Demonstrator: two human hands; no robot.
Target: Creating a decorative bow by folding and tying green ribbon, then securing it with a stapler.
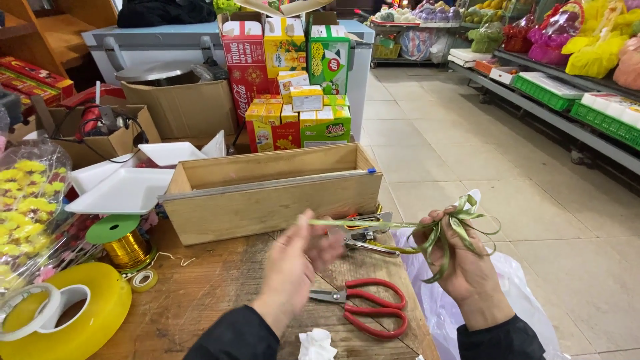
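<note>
your right hand [460, 257] grips looped green ribbon [453, 223]; your left hand [300, 257] pinches its taut end above red scissors [367, 307].

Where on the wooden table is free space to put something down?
Bare wood lies between the gold ribbon spool, the wooden box and the left hand. Crowded: the left edge with tape rolls; the red scissors and stapler at right.

Both arms are in plain black long sleeves ending right at the wrists, left hand [293, 257] and right hand [460, 257] bare, no gloves.
</note>
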